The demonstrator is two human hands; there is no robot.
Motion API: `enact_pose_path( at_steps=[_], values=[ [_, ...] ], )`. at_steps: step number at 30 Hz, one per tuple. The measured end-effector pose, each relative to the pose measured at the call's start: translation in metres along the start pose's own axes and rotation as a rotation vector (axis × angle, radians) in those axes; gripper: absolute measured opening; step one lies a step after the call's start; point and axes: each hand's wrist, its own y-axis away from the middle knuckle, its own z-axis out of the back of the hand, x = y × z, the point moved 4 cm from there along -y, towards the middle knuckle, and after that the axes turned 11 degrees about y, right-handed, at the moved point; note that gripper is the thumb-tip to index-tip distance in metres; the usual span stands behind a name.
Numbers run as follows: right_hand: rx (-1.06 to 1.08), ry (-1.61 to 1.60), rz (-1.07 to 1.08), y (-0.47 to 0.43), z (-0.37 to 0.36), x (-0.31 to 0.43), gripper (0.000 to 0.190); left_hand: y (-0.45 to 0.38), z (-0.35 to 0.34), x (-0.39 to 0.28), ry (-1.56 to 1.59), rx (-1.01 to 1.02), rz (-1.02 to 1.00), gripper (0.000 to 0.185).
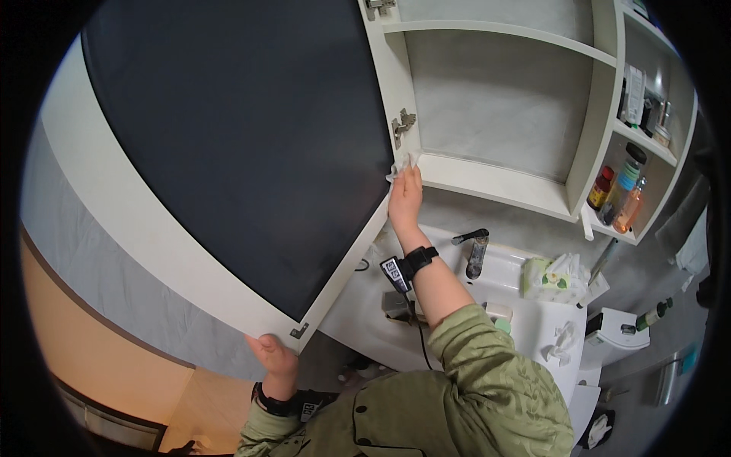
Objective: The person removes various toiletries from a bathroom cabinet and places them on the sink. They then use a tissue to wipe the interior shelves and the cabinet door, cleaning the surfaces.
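My left hand grips the lower outer corner of an open cabinet door, thumb on its white frame and the fingers hidden behind. A dark panel fills the middle of the door. My right hand presses a crumpled white tissue against the hinge side, just below a metal hinge. To the right of that hand is the bare bottom board of the white wall cabinet. A small metal plate sits at the door's lower corner, near my left hand.
Below the cabinet is a white washbasin with a black-handled faucet. A tissue pack and a used tissue lie on its right side. Several bottles stand on the side shelves. A toilet is farther right.
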Motion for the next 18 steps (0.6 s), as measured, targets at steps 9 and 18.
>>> enact_pose_path(
  at_steps=[9,18],
  values=[
    [-0.062,0.049,0.039,0.043,0.006,-0.008,0.037,-0.003,-0.004,-0.001,0.013,0.002,0.008,0.072],
    [-0.109,-0.184,-0.116,0.079,0.035,-0.005,0.027,-0.013,-0.010,-0.005,0.099,-0.031,0.024,0.075]
  ],
)
